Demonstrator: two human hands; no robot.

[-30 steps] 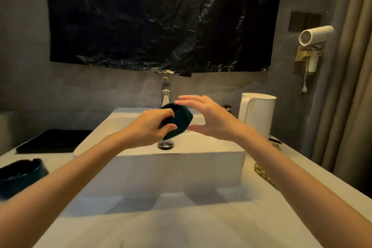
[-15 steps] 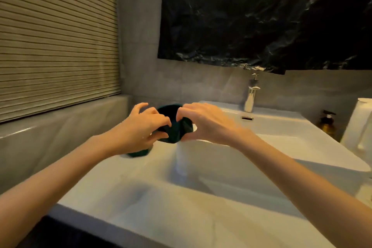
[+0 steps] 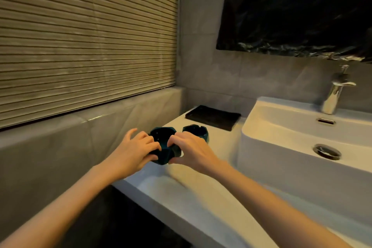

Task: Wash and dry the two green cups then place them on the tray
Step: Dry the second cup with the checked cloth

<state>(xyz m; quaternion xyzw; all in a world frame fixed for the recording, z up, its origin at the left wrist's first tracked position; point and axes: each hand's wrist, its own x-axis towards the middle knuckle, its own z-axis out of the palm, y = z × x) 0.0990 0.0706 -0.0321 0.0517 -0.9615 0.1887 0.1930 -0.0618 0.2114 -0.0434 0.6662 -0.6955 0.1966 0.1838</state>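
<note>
Over smooth white counter [image 3: 201, 199], left hand [image 3: 131, 154] and right hand [image 3: 194, 152] pinch one faceted green cup [image 3: 163, 156] (glossy).

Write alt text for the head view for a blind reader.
The left hand and right hand grip a dark green cup at a white counter beside a white sink. A second green cup stands just behind, a black tray farther back.

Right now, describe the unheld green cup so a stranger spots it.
Left of the white basin, a black tray lies on the counter. The green cup stands just before it, unheld; the left hand and right hand grip its twin.
</note>
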